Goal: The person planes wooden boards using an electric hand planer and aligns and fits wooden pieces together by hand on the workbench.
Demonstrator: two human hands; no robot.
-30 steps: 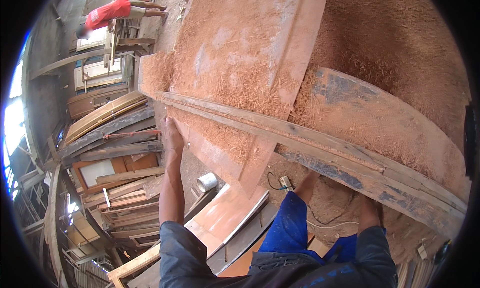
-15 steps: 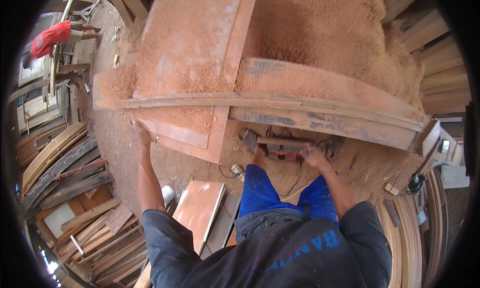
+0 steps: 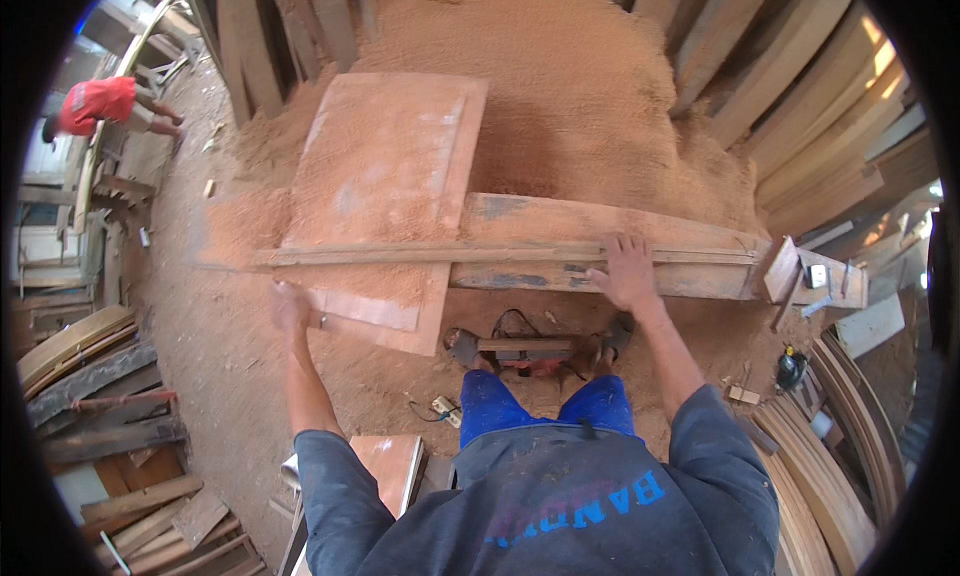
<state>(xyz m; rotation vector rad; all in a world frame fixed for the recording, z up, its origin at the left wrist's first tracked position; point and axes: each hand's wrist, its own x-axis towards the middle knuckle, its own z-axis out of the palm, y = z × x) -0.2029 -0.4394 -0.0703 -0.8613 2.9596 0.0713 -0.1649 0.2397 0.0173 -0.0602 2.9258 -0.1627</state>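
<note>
My left hand (image 3: pixel 291 307), its fingers smeared, is at the near left corner of a dusty wooden panel (image 3: pixel 385 176) with a raised border. My right hand (image 3: pixel 628 276) lies with fingers spread on a long narrow wood strip (image 3: pixel 540 257). Beneath the strip runs a wide board (image 3: pixel 520 277) with dark patches, which meets the panel and carries sawdust. On the ground between my feet is a red and dark tool (image 3: pixel 535 364), partly covered by a wooden bar (image 3: pixel 527 345).
Wood shavings (image 3: pixel 580 86) heap up beyond the board. Planks (image 3: pixel 830 106) lean at the far right, and curved boards (image 3: pixel 815 466) lie at the near right. A power strip (image 3: pixel 447 410) is by my left leg. A person in red (image 3: pixel 97 104) bends at the far left.
My right hand has moved from beside the tool between my feet up onto the wood strip. My left hand stays by the panel's corner. The view has shifted.
</note>
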